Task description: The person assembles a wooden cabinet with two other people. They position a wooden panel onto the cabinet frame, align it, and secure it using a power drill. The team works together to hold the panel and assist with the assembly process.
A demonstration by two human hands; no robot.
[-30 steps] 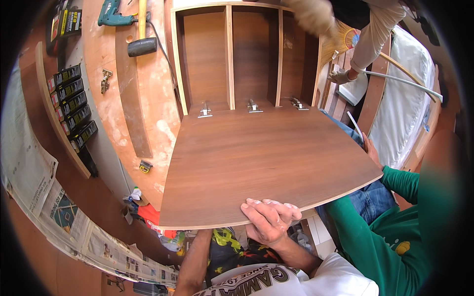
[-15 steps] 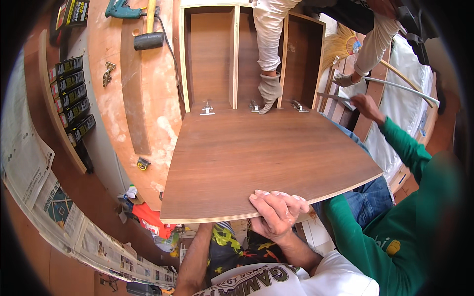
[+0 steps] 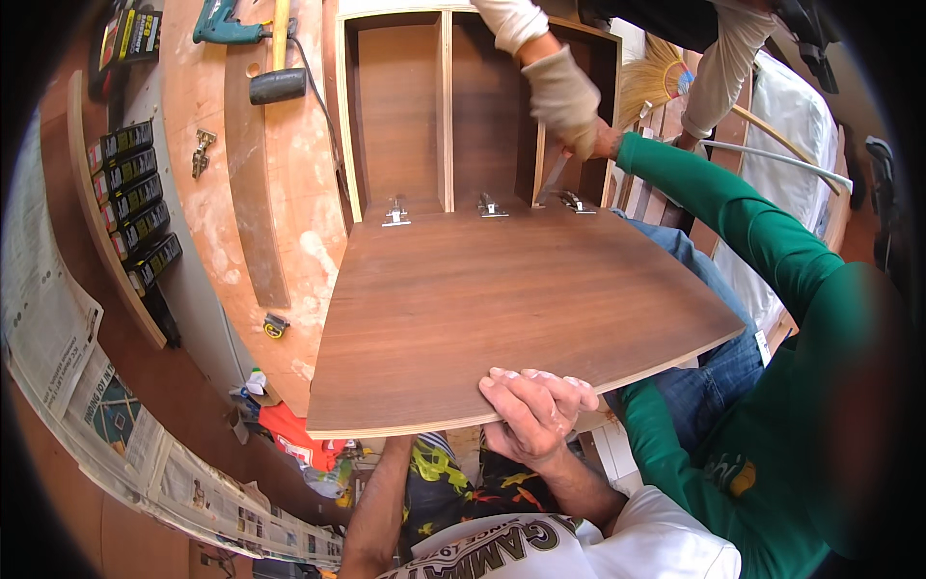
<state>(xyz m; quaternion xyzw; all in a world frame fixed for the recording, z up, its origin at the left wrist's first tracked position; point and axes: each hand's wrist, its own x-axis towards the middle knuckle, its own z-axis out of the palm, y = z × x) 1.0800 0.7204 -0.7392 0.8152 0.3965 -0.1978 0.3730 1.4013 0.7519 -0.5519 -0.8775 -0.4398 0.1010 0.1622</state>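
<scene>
A brown wood-grain door panel (image 3: 511,309) lies across the view, joined by metal hinges (image 3: 490,206) to a cabinet carcass (image 3: 446,106). My right hand (image 3: 535,410) is closed over the panel's near edge, fingers on top and the palm below. My left forearm runs up beneath the panel, which hides that hand. Above the right-hand hinge, a co-worker's gloved hand (image 3: 564,96) and the bare hand of a green-sleeved co-worker (image 3: 606,143) meet at a thin, flat, pale tool (image 3: 553,179); which of them holds it I cannot tell.
On the workbench at left are a teal power drill (image 3: 227,24), a black rubber mallet (image 3: 278,87), a loose hinge (image 3: 202,154) and a tape measure (image 3: 276,325). Several black boxes (image 3: 135,203) stand farther left. A straw broom (image 3: 659,77) is behind the cabinet's right side.
The green-sleeved arm has reached left into the right compartment. The gloved hand has lifted off the middle hinge and moved right to meet it. My right hand keeps its hold on the panel.
</scene>
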